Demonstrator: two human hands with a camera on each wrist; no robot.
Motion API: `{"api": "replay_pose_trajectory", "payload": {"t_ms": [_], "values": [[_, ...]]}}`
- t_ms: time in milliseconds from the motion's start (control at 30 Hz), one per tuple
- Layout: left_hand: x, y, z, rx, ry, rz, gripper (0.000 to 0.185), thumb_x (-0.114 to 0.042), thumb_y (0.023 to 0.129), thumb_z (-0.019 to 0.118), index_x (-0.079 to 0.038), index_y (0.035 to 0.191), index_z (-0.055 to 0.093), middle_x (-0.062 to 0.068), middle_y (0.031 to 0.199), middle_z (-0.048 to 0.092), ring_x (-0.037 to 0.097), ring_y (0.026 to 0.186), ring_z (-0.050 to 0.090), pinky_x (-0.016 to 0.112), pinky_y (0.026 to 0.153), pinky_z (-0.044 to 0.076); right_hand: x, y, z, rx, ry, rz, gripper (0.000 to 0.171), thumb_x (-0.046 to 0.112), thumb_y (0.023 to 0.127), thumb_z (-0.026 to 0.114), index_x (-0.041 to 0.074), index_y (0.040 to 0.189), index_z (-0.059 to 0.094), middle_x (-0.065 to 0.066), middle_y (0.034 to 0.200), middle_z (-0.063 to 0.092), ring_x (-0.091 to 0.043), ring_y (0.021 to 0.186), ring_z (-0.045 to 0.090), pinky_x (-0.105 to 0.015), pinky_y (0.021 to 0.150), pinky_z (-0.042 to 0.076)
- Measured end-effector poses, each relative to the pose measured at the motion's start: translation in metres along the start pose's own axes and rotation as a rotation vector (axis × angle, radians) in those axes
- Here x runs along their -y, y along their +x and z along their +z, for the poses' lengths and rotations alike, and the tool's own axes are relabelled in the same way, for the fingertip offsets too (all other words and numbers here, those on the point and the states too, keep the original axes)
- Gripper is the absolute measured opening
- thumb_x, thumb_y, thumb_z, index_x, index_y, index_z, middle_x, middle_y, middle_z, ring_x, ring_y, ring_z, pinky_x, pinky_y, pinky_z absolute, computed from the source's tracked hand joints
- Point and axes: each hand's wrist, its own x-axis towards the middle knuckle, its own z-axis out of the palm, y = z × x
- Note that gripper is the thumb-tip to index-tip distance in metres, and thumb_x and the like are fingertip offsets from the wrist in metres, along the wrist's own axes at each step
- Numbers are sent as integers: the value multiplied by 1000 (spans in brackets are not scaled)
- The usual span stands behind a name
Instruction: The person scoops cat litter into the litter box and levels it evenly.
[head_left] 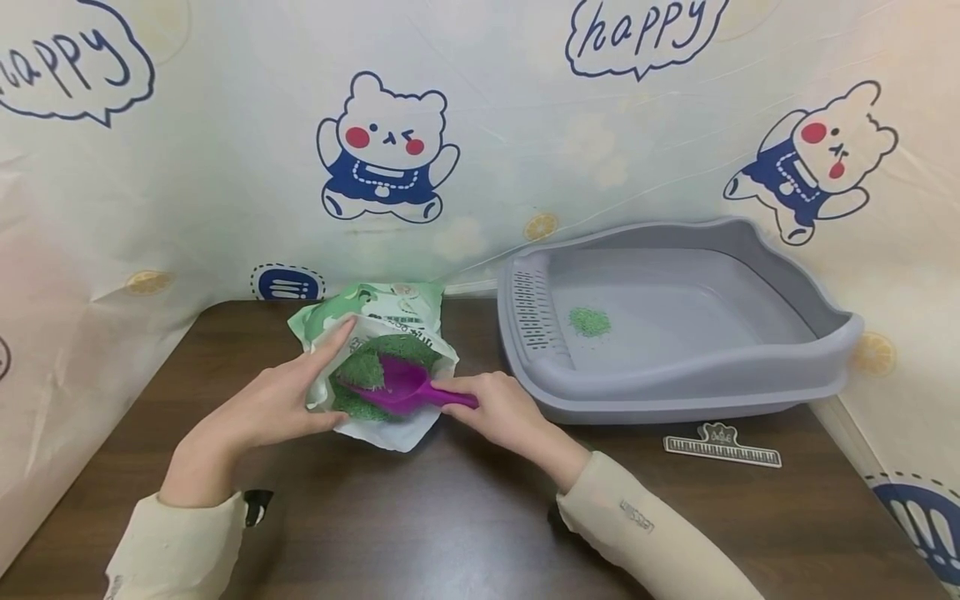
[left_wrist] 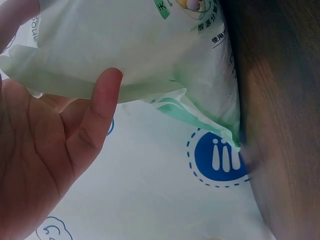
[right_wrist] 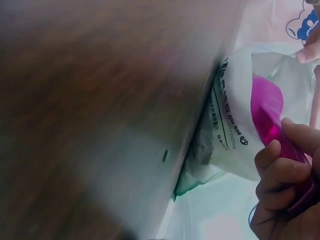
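A green-and-white bag [head_left: 405, 304] of green cat litter lies with its mouth spread towards me, left of the middle. My left hand [head_left: 281, 400] holds the bag's mouth at its left side, the index finger along the upper rim and the thumb at the lower one. In the left wrist view a finger [left_wrist: 106, 87] lies against the bag's outside. My right hand [head_left: 498, 408] grips the handle of a purple litter scoop [head_left: 405, 385]. The scoop's blade is inside the bag mouth, with green litter [head_left: 363, 368] heaped on it.
A grey litter box [head_left: 675, 379] with a slotted step stands at the right, a small heap of green litter [head_left: 589, 322] on its floor. In front of it lies a ruler-like bag clip [head_left: 722, 446]. A bear-printed cloth [head_left: 495, 142] hangs behind the brown table [head_left: 390, 525].
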Motion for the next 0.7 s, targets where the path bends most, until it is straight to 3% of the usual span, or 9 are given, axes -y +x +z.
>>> {"api": "replay_pose_trajectory", "payload": {"t_ms": [267, 533, 700], "values": [[0, 1, 0, 0, -1, -2, 114, -32, 80, 82, -39, 159, 0, 23, 153, 42, 45, 117, 61, 62, 93, 48, -6, -14, -6, 8, 2, -54, 37, 29, 91, 72, 28, 128, 69, 3, 108, 77, -8, 85, 68, -25, 74, 52], [1, 1, 0, -6, -1, 0, 115, -33, 79, 82, -40, 159, 0, 23, 154, 41, 45, 116, 61, 62, 93, 48, -8, -25, -12, -77, -6, -133, 38, 26, 89, 75, 27, 126, 70, 1, 86, 74, -7, 70, 58, -19, 63, 45], [2, 0, 0, 2, -17, -12, 114, -36, 80, 81, -41, 159, 0, 22, 155, 39, 45, 118, 60, 63, 92, 48, -7, -31, -17, -112, -32, -171, 37, 28, 89, 75, 28, 126, 71, 2, 82, 71, -8, 68, 58, -18, 60, 44]]}}
